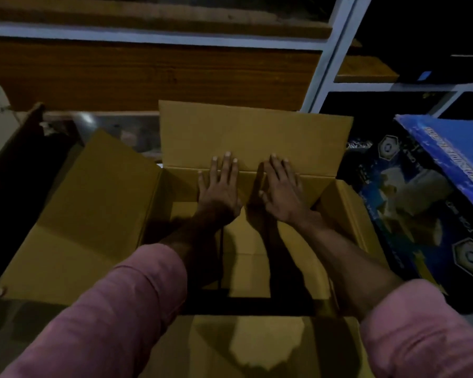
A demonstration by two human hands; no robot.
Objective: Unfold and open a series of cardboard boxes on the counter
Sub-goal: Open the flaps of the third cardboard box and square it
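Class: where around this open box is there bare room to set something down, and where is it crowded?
Free: the box floor between the forearms, and the left flap. Crowded: the far wall, under the left hand and right hand; the blue carton hems in the right side.

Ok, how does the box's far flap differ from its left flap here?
The far flap stands up behind the opening; the left flap is folded outward and lies low. Both hands, left hand and right hand, press flat at the far flap's base; nothing touches the left flap. The far flap is well lit, the left partly shadowed. Both are plain brown cardboard on the same box.
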